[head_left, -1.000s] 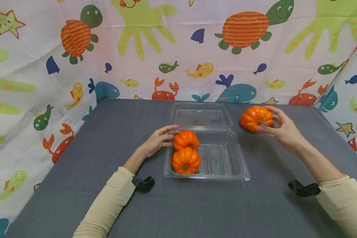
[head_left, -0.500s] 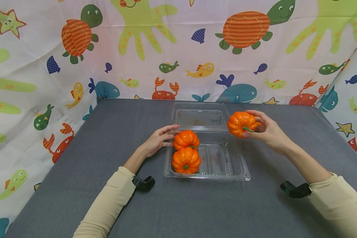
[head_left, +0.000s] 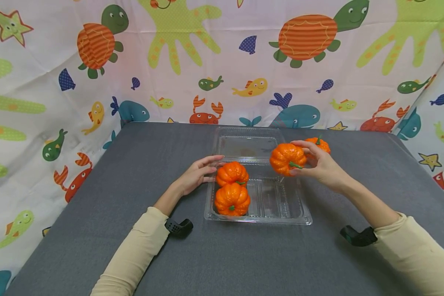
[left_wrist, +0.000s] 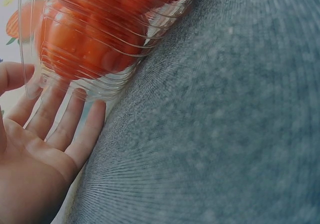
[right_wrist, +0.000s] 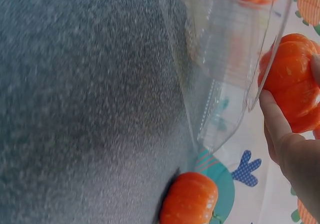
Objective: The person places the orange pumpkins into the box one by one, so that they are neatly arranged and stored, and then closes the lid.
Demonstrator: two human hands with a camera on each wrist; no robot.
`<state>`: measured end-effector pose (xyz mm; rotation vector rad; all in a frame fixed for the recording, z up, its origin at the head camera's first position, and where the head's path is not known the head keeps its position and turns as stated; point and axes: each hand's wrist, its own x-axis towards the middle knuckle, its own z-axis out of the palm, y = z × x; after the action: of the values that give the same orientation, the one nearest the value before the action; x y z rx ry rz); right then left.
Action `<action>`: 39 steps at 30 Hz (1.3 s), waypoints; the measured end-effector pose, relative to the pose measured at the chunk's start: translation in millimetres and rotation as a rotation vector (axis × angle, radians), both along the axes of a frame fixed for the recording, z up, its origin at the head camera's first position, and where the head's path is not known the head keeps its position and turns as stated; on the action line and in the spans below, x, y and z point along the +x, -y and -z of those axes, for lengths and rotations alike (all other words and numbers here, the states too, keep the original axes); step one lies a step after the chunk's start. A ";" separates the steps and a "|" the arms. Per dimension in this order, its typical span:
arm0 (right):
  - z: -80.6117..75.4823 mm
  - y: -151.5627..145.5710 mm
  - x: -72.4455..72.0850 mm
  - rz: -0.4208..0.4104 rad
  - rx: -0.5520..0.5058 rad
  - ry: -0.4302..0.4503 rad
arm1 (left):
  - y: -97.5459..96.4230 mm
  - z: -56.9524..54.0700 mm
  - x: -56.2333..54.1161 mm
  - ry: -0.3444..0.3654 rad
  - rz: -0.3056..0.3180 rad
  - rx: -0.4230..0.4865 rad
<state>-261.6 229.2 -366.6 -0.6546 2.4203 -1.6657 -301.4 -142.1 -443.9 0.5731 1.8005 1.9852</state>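
A small orange pumpkin with a green stem [head_left: 287, 159] is in my right hand [head_left: 325, 170], held between thumb and fingers above the clear plastic container's back right corner. My left hand [head_left: 196, 176] touches the left side of that open, hinged container [head_left: 270, 220], its fingers fairly straight. In the left wrist view, the left fingers [left_wrist: 62, 126] lie against the ribbed outer wall. Two more pumpkins, a rear one [head_left: 232, 172] and a front one [head_left: 232, 200], sit along the container's left side. Beyond my right hand, another pumpkin [head_left: 320, 144] is partly hidden.
The container's clear lid [head_left: 249, 142] lies folded back behind its base. Grey cloth [head_left: 244, 259] covers the table. A curtain printed with sea animals [head_left: 222, 49] hangs at the back and sides. Each wrist carries a dark band.
My right hand has moved left and slightly toward me with its pumpkin, from right of the container to above its back right corner. Another pumpkin has come into sight behind. My left hand stays put.
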 end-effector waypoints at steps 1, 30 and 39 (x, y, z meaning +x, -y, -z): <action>0.2 1.6 0.0 0.001 0.012 -0.002 | -0.2 -0.1 0.0 0.000 0.001 0.000; 0.9 43.4 -1.9 -0.096 0.305 -0.052 | -1.2 -1.2 1.5 0.018 -0.006 0.004; 3.8 49.2 0.1 -0.108 0.336 -0.084 | -1.0 -1.4 1.2 0.019 -0.007 0.008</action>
<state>-261.5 179.9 -370.4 -0.7951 2.5840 -1.1740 -300.2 -141.1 -442.6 0.5490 1.7861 1.9964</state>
